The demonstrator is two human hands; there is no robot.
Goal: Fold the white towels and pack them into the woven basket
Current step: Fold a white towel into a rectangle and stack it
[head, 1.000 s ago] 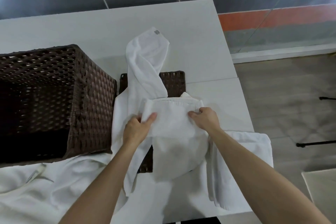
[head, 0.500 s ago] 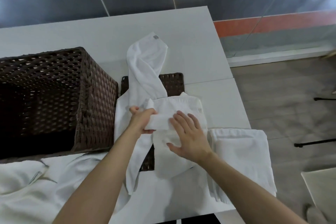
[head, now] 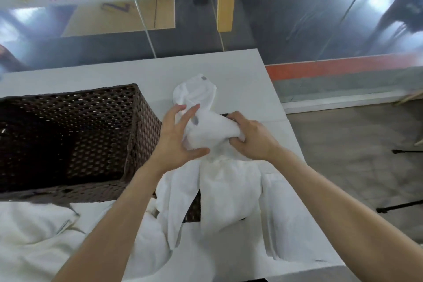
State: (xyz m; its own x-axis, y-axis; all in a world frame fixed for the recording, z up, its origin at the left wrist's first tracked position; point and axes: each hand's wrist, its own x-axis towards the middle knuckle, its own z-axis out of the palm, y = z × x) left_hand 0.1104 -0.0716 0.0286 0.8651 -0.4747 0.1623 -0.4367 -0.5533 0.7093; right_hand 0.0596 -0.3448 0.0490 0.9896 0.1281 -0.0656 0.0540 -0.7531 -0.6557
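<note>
Beside basket (head: 91, 135), right hand (head: 251, 139) grips towel (head: 210, 131)

The left grip (head: 176, 137) and the right grip (head: 254, 142) are bare hands with slim fingers. Behind them run the bare left forearm (head: 128, 201) and the bare right forearm (head: 320, 190), uncovered down to the picture's lower edge. Finer detail is blurred.

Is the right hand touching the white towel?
Touching. The head view shows the right hand gripping the bunched white towel, its fingers curled round the cloth.
</note>
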